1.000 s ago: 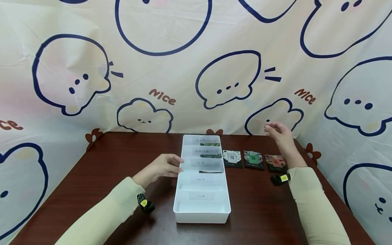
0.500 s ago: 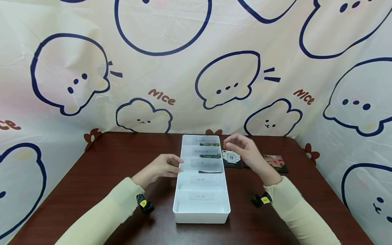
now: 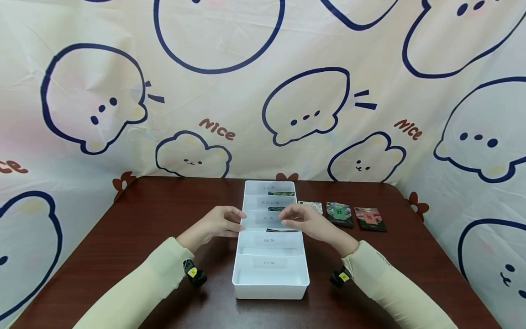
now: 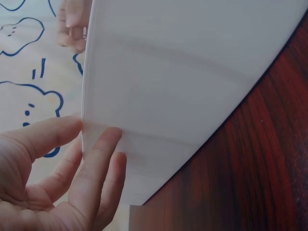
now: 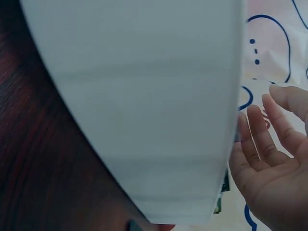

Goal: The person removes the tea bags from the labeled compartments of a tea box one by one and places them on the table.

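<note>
While the left hand (image 3: 215, 224) rests against the left side of a long white box (image 3: 271, 293), the right hand (image 3: 309, 222) hangs over its right edge. From where I'm standing, the right fingers are loosely bent and parted, empty, with a modest gap to the thumb, and the fingertips are above the middle compartment. Whether they touch anything inside, I can't tell. The left hand's fingers (image 4: 97, 166) are nearly straight, laid on the outer wall just under the rim, beside that same compartment.

Just below the right fingertips, the thin edge of a dark packet (image 3: 282, 230) shows in the middle compartment. Behind it, partly covered by the right hand, a dark green packet (image 3: 276, 209) stands in the next one, and a bright green packet (image 3: 281, 193) in the farthest. Each of the five compartments carries a printed label.

Just to the right of the box, three flat sachets lie in a row on the brown table (image 3: 164, 205): a white-fronted sachet (image 3: 312, 205), half hidden by the hand, then a green-fronted sachet (image 3: 339, 214) and a red-fronted sachet (image 3: 370, 219). Beyond hangs a pale cloth (image 3: 246, 100) printed with cartoon animals.
</note>
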Demonstrator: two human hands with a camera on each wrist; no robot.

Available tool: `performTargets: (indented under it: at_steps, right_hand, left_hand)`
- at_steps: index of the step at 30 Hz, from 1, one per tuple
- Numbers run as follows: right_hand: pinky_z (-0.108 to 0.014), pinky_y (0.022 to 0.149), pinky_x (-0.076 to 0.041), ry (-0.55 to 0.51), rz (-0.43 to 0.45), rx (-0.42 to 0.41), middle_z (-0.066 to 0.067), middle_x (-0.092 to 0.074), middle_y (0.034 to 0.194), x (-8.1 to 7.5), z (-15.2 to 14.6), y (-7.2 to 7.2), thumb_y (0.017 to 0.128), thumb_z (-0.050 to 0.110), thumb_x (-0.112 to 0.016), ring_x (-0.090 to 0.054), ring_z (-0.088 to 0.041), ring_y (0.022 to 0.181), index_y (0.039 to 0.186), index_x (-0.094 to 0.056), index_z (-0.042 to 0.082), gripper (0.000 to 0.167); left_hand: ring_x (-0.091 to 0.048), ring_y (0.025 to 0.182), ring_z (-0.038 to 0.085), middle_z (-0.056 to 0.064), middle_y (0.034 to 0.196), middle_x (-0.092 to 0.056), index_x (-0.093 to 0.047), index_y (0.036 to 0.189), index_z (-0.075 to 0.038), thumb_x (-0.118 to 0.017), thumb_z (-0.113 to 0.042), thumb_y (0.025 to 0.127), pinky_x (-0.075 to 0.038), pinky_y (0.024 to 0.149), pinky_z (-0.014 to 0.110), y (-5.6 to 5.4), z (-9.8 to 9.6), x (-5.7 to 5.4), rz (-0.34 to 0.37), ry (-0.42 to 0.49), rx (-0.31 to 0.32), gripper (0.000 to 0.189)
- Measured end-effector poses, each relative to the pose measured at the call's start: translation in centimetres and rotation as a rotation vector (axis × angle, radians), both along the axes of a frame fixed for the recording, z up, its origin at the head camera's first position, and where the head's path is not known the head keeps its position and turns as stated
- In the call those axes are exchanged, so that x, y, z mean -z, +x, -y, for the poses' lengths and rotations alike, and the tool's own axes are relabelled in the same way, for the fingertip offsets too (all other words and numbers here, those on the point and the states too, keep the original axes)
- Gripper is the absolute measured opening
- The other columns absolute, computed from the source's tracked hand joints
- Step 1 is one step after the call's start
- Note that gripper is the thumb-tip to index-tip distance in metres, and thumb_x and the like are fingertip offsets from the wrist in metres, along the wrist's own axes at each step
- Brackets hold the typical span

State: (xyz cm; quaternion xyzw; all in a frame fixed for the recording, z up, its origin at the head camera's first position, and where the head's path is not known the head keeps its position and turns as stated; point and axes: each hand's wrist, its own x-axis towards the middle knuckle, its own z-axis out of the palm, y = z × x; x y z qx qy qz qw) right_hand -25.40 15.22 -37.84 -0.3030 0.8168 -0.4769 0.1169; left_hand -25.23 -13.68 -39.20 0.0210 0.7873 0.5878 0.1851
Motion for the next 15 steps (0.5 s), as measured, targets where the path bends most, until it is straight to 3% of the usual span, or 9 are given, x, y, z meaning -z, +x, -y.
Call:
performTargets:
  at_steps: [9, 15]
  right_hand:
    - [-0.027, 0.086, -0.052, 0.078, -0.023, -0.046, -0.013, -0.066, 0.112, 0.86, 0.02, -0.61, 0.094, 0.015, -0.064, -0.061, -0.019, 0.097, 0.108, -0.067, 0.004, 0.019]
    - [-0.027, 0.081, -0.053, 0.138, -0.03, -0.054, -0.005, -0.067, 0.107, 0.82, 0.14, -0.6, 0.093, 0.015, -0.065, -0.06, -0.017, 0.093, 0.105, -0.068, 0.01, 0.013]
  left_hand:
    - [-0.066, 0.08, 0.021, 0.02, 0.11, -0.056, -0.06, 0.117, 0.005, -0.073, 0.002, 0.082, -0.059, 0.081, 0.043, 0.12, -0.08, -0.18, -0.008, 0.006, 0.01, 0.038]
    - [-0.065, 0.08, 0.021, 0.022, 0.113, -0.056, -0.06, 0.118, 0.005, -0.073, 0.002, 0.082, -0.058, 0.083, 0.047, 0.25, -0.09, -0.27, -0.014, 0.002, 0.012, 0.039]
